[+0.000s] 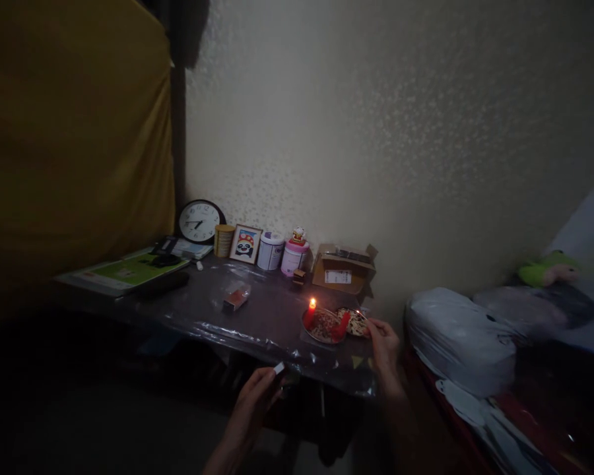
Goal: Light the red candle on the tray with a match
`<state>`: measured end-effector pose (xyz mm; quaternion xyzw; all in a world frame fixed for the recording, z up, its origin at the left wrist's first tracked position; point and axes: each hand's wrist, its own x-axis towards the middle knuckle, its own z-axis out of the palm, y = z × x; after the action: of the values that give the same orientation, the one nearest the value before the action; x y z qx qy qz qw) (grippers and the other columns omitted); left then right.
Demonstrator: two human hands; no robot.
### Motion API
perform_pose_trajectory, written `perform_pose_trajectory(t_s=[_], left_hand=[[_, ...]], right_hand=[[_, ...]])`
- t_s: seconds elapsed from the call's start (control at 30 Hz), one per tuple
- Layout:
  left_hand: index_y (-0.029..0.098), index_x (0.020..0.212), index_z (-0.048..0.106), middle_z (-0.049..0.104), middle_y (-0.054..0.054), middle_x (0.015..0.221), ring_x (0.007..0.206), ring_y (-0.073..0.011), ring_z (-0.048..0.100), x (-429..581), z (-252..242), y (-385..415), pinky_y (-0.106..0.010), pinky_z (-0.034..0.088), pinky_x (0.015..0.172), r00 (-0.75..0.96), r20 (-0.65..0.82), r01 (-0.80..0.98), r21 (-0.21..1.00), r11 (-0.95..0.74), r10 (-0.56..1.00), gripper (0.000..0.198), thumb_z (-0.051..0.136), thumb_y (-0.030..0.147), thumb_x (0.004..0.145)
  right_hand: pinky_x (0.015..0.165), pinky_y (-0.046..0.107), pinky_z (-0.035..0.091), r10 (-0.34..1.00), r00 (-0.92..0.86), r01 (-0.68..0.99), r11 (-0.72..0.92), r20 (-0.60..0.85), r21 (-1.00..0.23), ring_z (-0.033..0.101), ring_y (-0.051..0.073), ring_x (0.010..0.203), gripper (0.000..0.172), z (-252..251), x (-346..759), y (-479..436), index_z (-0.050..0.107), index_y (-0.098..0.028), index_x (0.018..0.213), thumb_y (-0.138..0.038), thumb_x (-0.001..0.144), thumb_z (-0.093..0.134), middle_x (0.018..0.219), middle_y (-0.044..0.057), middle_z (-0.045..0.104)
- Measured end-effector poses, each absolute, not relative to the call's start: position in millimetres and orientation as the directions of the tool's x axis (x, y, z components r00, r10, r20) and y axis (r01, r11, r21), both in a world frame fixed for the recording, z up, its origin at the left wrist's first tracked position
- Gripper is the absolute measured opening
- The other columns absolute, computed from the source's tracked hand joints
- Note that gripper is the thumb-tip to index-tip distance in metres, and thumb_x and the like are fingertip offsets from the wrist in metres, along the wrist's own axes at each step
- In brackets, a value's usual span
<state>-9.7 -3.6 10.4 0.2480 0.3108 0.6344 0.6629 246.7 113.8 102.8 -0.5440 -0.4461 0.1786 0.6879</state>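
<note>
In a dim room my right hand (383, 344) is pinched on a thin burning match (360, 314), its tip glowing near an unlit red candle (342, 326) leaning on a small patterned plate (325, 332). On the plate's left side a second red candle (309, 313) burns upright. My left hand (257, 396) hovers below the table's front edge, closed round a small pale matchbox (278, 368). The plates sit near the right front corner of a dark table (257, 316) covered in clear plastic.
A second plate (354, 322) lies behind the first. Along the wall stand a clock (200, 221), tins, a panda picture (245, 244), a pink jar (295, 256) and a cardboard box (344, 269). Another matchbox (235, 299) lies mid-table. Books (123, 272) lie left. Bags and bedding fill the right.
</note>
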Motion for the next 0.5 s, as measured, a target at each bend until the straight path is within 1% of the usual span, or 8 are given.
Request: perform_pose_trajectory(t_s=[0.13,0.27,0.37,0.5], left_hand=[[0.018,0.075,0.065,0.069,-0.005,0.086,0.092,-0.0220,0.060,-8.7,13.3,-3.9,-0.034,0.041,0.086,0.029,-0.100,-0.672,0.735,0.093,0.995,0.020,0.064,0.038,0.068],[0.020,0.076,0.065,0.070,-0.004,0.087,0.091,-0.0208,0.060,-7.5,13.2,-2.5,-0.033,0.042,0.084,0.028,-0.127,-0.669,0.735,0.112,0.992,0.022,0.065,0.039,0.066],[0.020,0.076,0.066,0.070,-0.003,0.082,0.086,-0.0200,0.061,-6.7,11.1,0.5,-0.032,0.042,0.083,0.015,-0.157,-0.656,0.744,0.128,0.987,0.023,0.067,0.040,0.064],[0.020,0.075,0.065,0.068,-0.002,0.082,0.087,-0.0190,0.059,-5.8,8.1,5.2,-0.033,0.041,0.085,0.036,-0.161,-0.658,0.739,0.144,0.986,0.020,0.065,0.038,0.067]], right_hand=[[0.050,0.030,0.043,0.705,0.592,0.321,0.237,0.390,-0.917,0.057,0.020,0.052,0.031,90.9,281.0,117.4,0.062,-0.015,0.061,-0.044,0.049,0.061,0.051,0.003,0.063],[0.055,0.030,0.043,0.696,0.597,0.423,0.149,0.399,-0.894,0.060,0.023,0.060,0.024,77.5,296.5,126.0,0.064,-0.016,0.057,-0.039,0.050,0.059,0.057,0.006,0.066],[0.056,0.030,0.041,0.685,0.597,0.494,0.096,0.418,-0.864,0.060,0.023,0.061,0.024,67.7,299.6,139.6,0.064,-0.016,0.057,-0.038,0.055,0.056,0.058,0.007,0.067],[0.056,0.029,0.039,0.674,0.577,0.586,0.053,0.462,-0.809,0.058,0.022,0.060,0.025,57.0,297.9,162.1,0.066,-0.016,0.058,-0.036,0.059,0.052,0.060,0.007,0.067]])
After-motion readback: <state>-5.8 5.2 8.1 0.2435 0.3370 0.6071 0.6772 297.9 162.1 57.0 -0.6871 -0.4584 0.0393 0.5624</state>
